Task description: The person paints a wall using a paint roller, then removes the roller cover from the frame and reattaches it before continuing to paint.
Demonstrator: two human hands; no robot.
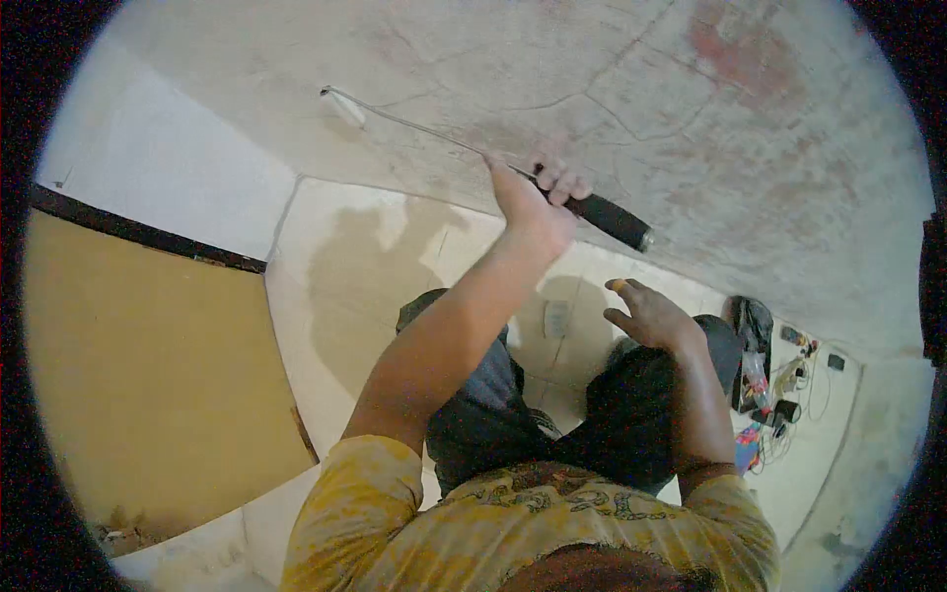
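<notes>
Rod (414, 126) and black handle (614, 219) slanted before the wall (473, 49) in the head view. Your left hand (531, 202) gripped near their join, seemingly to steady the length, and hid part of it. Your right hand (659, 318) was open near your knee (723, 357). Whether the tip (326, 91) touched the wall was unclear.

Tool (614, 219) before wall (631, 89); panel (158, 385) left; bag (754, 326), cables (779, 436) right, on floor (365, 261).

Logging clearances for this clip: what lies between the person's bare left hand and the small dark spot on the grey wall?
A thin metal rod spans the stretch from the left hand to the dark spot, seen in the head view.
</notes>
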